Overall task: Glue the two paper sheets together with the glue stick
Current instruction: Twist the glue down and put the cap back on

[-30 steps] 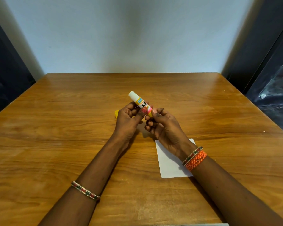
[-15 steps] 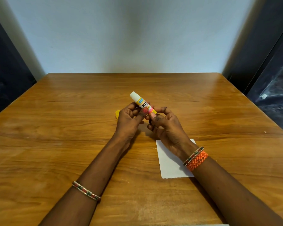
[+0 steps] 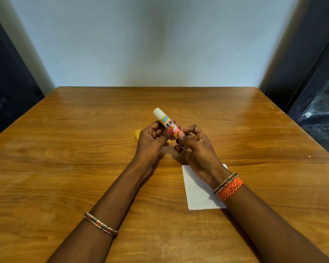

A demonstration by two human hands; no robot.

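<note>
- Two bare forearms are seen reaching forward over the table [image 3: 65, 168], which is brown wood with visible grain.
- A beaded bangle [image 3: 100, 223] is worn on the left forearm; a similar bangle plus an orange woven band [image 3: 229, 188] is worn at the right wrist.
- White paper [image 3: 198, 194] is laid flat on the table beneath the right wrist, partly covered by it. Only one sheet can be made out; whether a second lies under it cannot be told.
- The right hand [image 3: 196, 149] is held above the paper's far edge. Its thumb and fingertips are curled onto the yellow base end of the glue stick [image 3: 166, 124] in a pinch.
- The left hand [image 3: 150, 141] is held just beside the right, fingers and thumb wrapped round the stick's labelled middle.
- The stick is held off the table between both hands, tilted, with its white uncapped end pointed up, away and to the left. Black letters "KIN" are readable on the label.
- A yellow cap [image 3: 137, 134] is seen on the table just behind the left hand, partly hidden by it.
- The far table edge is met by a pale wall [image 3: 160, 44]; dark surfaces are seen at both sides.
</note>
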